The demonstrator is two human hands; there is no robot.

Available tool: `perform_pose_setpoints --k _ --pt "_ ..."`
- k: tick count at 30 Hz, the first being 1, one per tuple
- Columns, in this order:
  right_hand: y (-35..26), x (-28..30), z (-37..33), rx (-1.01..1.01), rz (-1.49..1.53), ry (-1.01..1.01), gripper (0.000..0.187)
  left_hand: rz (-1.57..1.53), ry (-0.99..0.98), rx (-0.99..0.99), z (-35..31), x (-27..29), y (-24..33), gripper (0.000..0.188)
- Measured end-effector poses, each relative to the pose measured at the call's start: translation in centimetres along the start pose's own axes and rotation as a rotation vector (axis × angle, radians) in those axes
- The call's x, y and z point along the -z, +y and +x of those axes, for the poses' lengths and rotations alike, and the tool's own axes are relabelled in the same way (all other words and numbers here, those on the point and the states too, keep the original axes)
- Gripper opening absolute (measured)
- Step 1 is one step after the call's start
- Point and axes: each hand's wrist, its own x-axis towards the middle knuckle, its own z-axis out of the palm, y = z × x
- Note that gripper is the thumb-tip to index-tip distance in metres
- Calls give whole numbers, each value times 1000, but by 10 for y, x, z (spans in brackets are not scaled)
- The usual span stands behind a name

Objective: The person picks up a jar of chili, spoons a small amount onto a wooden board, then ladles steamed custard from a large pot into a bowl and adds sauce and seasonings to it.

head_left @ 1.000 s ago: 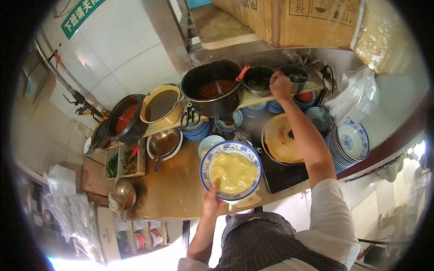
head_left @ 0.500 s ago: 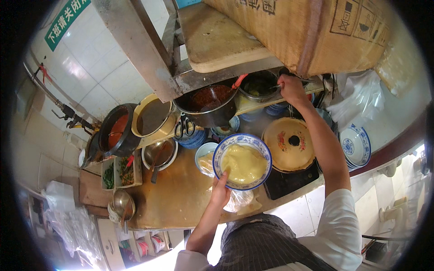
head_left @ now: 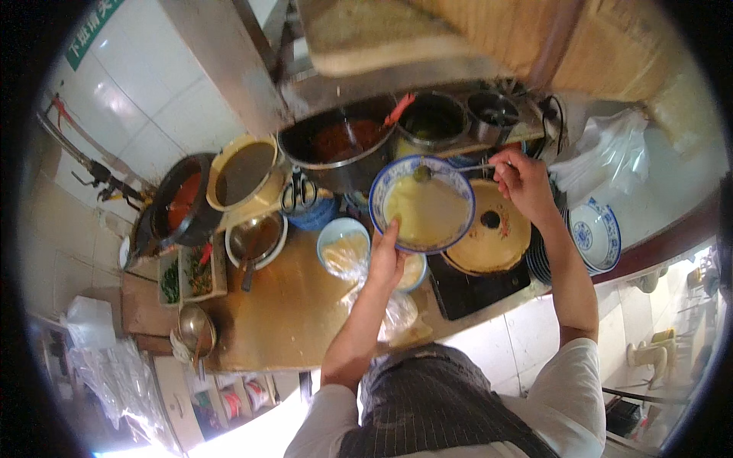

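Note:
A white bowl with blue patterned bands point(head_left: 466, 217) is in my left hand point(head_left: 388, 259), thumb over the near rim. Soft yellow food point(head_left: 405, 217) gathers at the bowl's left side, beside cloudy liquid. My right hand point(head_left: 523, 179) grips the metal handle of a small spoon point(head_left: 466, 168). The spoon's head, carrying something dark green, hangs over the bowl's far edge. Behind the bowl stands a dark pot point(head_left: 435, 143) of greenish contents. A cream lid with a red floral print point(head_left: 508, 244) lies below my right hand, partly covered by the bowl.
Along the back shelf stand a wide pot of red sauce point(head_left: 347, 164), a yellow pot point(head_left: 267, 195) and scissors point(head_left: 298, 191). Plastic-lined bowls point(head_left: 343, 229) rest near my left wrist. Stacked bowls point(head_left: 603, 229) stand at right. A shelf with a cardboard box point(head_left: 603, 46) overhangs the counter.
My right hand has come from the greenish pot toward me, bringing the spoon over the bowl. My left hand has moved the bowl slightly right and farther away; cloudy liquid now shows in it.

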Motion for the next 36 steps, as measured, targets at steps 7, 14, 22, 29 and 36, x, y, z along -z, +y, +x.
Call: perform_pose_setpoints --k 7,14,22,29,36 --pt "38 -11 37 -34 23 342 15 -4 -39 -10 -12 -13 14 34" --pt "91 -49 112 74 -426 315 17 1 -18 -22 -26 5 18 39" --pt "83 -60 117 30 -395 202 15 19 -1 8 -39 16 14 39" --pt "69 -27 93 -551 538 131 12 0 -12 35 -21 3 3 39" --pt "1 -8 9 17 208 29 16 12 -50 -37 -6 -5 5 39"
